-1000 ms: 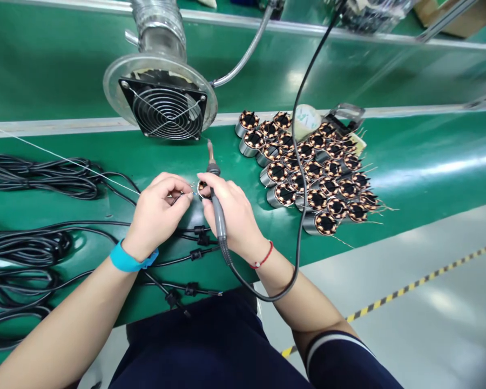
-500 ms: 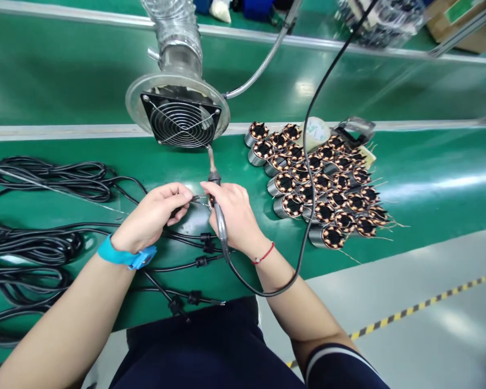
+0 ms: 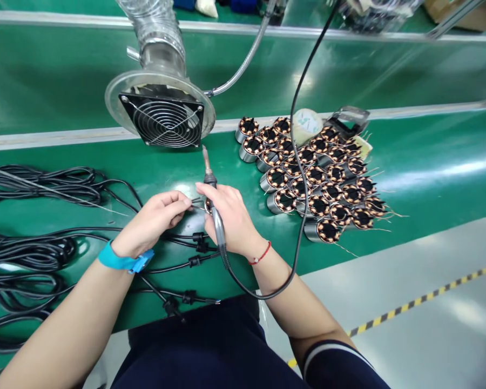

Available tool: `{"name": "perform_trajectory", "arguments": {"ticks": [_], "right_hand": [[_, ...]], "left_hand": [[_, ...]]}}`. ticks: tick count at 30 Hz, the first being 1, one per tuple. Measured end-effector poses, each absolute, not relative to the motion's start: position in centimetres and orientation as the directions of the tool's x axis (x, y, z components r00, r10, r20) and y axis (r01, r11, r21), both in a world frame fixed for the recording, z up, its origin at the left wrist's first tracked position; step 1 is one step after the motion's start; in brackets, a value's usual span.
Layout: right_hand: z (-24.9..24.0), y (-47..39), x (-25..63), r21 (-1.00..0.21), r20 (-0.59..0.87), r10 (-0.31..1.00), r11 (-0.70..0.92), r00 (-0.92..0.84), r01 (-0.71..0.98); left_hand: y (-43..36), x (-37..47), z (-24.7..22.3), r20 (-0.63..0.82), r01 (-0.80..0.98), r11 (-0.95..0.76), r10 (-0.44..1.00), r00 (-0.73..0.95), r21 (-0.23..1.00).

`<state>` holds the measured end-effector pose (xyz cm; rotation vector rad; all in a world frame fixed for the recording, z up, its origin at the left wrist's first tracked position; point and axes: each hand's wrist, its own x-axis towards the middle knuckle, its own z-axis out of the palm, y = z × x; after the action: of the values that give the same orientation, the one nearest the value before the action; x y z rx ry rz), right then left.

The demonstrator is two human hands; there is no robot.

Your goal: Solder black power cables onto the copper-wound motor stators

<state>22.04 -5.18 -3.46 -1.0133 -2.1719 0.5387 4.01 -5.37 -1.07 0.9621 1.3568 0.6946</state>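
My left hand [image 3: 162, 213] pinches thin dark wires [image 3: 197, 203] between thumb and fingertips. Close to its right, my right hand [image 3: 230, 219] is closed round a soldering iron [image 3: 217, 224], whose metal tip points up toward the fan. A small copper-wound part [image 3: 208, 205] shows partly between the right hand's fingers, beside the wire ends; most of it is hidden. Black cables with dark collars [image 3: 194, 261] lie on the green bench just below both hands.
Above the hands hangs a fume extractor fan [image 3: 168, 121]. Copper-wound stators [image 3: 316, 175] stand in rows at the right, with a round tape roll [image 3: 308, 125] behind. Coiled black cables [image 3: 40, 183] lie at the left. The iron's black cord loops over the right forearm.
The whole view has shifted, so the fan and stators appear further left. The wires now show more plainly between the hands. Both hands keep their hold.
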Motion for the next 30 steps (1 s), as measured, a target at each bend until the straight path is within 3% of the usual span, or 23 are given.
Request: {"name": "perform_trajectory", "arguments": {"ticks": [7, 15, 18, 21, 25, 30], "right_hand": [[-3.5, -4.9, 22.5, -0.608, 0.473, 0.755, 0.653, -0.455, 0.451], [-3.8, -4.6, 22.5, -0.637, 0.482, 0.784, 0.62, -0.39, 0.458], [-3.8, -4.7, 22.1, -0.668, 0.481, 0.814, 0.581, -0.326, 0.465], [-3.9, -4.8, 21.4, -0.654, 0.476, 0.829, 0.557, -0.294, 0.513], [-3.9, -4.9, 20.9, -0.68, 0.468, 0.856, 0.508, -0.22, 0.529], [-4.1, -4.8, 21.9, -0.723, 0.476, 0.868, 0.478, -0.142, 0.499]], "left_hand": [[-5.5, 4.7, -0.9, -0.444, 0.144, 0.432, 0.894, 0.064, 0.89], [-5.3, 3.9, -1.0, -0.463, 0.069, 0.46, 0.86, 0.214, 0.885], [-5.4, 3.9, -1.3, -0.461, 0.171, 0.429, 0.836, 0.296, 0.887], [-5.6, 4.5, -1.8, -0.377, 0.336, 0.259, 0.852, 0.362, 0.906], [-5.5, 4.7, -2.1, -0.21, 0.433, 0.128, 0.967, 0.146, 0.892], [-2.9, 2.4, -2.1, -0.124, 0.193, 0.192, 0.94, -0.318, 0.962]]}}
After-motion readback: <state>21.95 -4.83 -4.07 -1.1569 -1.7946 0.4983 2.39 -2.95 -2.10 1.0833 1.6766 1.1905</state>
